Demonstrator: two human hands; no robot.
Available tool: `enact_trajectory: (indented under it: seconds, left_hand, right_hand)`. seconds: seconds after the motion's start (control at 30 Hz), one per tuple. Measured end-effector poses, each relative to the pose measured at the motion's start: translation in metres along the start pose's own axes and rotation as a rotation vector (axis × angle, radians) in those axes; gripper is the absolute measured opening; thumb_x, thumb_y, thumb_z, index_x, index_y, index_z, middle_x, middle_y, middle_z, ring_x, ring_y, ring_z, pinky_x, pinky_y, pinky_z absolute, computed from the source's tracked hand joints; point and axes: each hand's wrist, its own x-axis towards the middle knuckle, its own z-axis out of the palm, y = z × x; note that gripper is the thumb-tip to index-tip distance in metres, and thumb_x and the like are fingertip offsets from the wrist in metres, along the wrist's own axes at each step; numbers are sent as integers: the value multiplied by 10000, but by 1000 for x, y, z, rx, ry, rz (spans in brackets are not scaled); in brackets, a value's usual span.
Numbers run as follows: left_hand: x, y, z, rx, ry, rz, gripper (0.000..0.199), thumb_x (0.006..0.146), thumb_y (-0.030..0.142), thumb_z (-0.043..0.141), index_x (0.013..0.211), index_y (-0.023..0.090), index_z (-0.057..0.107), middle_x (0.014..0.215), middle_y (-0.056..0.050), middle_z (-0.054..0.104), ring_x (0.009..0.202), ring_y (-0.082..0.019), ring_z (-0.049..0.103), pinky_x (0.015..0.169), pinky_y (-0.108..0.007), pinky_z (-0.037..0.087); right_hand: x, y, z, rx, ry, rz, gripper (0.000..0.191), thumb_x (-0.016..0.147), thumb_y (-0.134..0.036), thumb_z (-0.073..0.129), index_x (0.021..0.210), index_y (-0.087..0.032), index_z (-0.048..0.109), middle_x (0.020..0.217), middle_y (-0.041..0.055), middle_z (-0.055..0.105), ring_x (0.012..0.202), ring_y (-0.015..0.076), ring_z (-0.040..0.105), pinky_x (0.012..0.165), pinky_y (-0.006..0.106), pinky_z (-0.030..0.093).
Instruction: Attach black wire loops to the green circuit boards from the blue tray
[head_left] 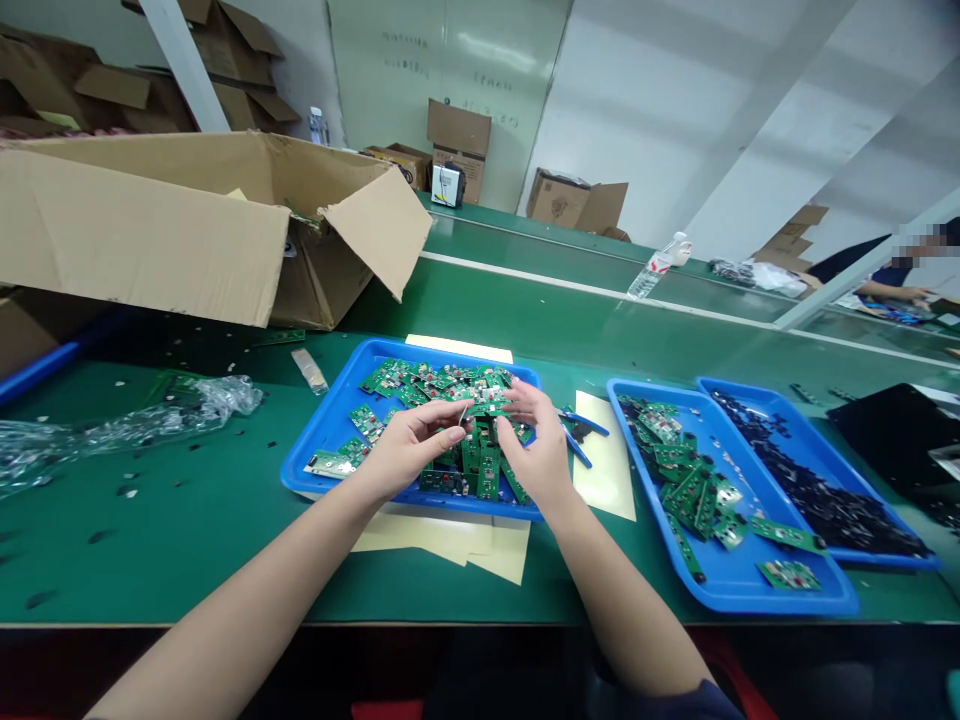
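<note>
Both my hands are over a blue tray (pixel 300 465) that holds many small green circuit boards (pixel 488 472). My left hand (pixel 420 440) pinches a small thin piece, too small to name, between thumb and index finger. My right hand (pixel 536 445) has its thumb and fingers around a green circuit board (pixel 487 400) held above the pile. Blue-handled pliers (pixel 581 435) lie at the tray's right edge, partly hidden behind my right hand.
Two more blue trays stand at the right, one with circuit boards (pixel 694 490), one with black parts (pixel 817 480). An open cardboard box (pixel 150 230) and plastic wrap (pixel 187 410) are at the left. Yellowish paper (pixel 600 470) lies beside the middle tray. A person's arm (pixel 892 290) shows far right.
</note>
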Motion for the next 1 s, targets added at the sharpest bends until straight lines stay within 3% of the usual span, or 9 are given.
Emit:
enact_trajectory:
  seconds: [0.07,0.13,0.23,0.33,0.47,0.57,0.67,0.83,1.0]
  left_hand:
    - [0,-4,0,19,26,67,449,693,352,688,1095,159,636,1028,-99,681,937,-226,632,832,-344,514]
    - [0,-6,0,38,49,120,436,691,347,690,1078,153,640,992,-96,692,913,-222,639,817,-343,524]
    - [-1,-6,2,117,79,161,375,717,360,660,1027,149,663,954,-95,705,889,-222,648,792,-334,535]
    - [-2,-3,4,224,131,160,308,769,358,593,988,162,685,971,-87,706,911,-224,641,803,-331,522]
    - [-1,-2,4,261,149,82,280,786,302,563,1001,177,691,777,-43,707,699,-167,623,635,-266,507]
    - [-1,-3,3,189,119,-36,317,789,284,551,1058,167,672,523,21,574,441,-87,432,430,-201,365]
    - [-1,-3,4,57,88,-108,360,770,278,572,1098,153,652,474,51,480,412,-60,323,402,-188,282]
    - [-1,-4,5,-103,85,-152,428,677,226,665,1100,163,647,714,-10,640,614,-94,526,575,-206,433]
    - [0,-5,5,-147,28,-231,520,631,239,722,1135,155,622,977,-89,690,1068,-222,556,890,-316,446]
  right_hand:
    - [-1,-3,0,28,-54,-3,155,795,-217,497,893,-174,608,837,68,648,733,172,613,672,311,522]
    - [-3,-6,1,85,-160,44,138,800,-240,500,771,-175,618,719,39,639,614,146,587,587,279,505]
    - [-4,-7,5,221,-255,204,156,794,-277,517,802,-166,627,711,37,652,578,142,588,547,266,497]
    - [-4,-7,7,279,-246,305,173,789,-304,522,792,-163,622,714,40,661,592,151,601,543,267,499]
    - [-4,-8,8,172,-190,234,126,774,-274,540,763,-172,613,698,29,659,589,145,596,545,257,496]
    - [-4,-8,8,115,-177,184,115,776,-259,538,770,-173,614,711,34,660,597,148,605,549,257,500]
    - [-5,-7,9,103,-182,175,118,785,-261,528,769,-176,608,714,35,658,612,154,615,547,258,503]
    - [-6,-4,9,-7,-140,95,109,795,-261,527,747,-179,581,682,24,622,576,143,583,527,259,492]
    - [-6,1,8,-287,48,-226,79,801,-242,554,767,-181,590,750,58,574,721,182,572,643,315,503]
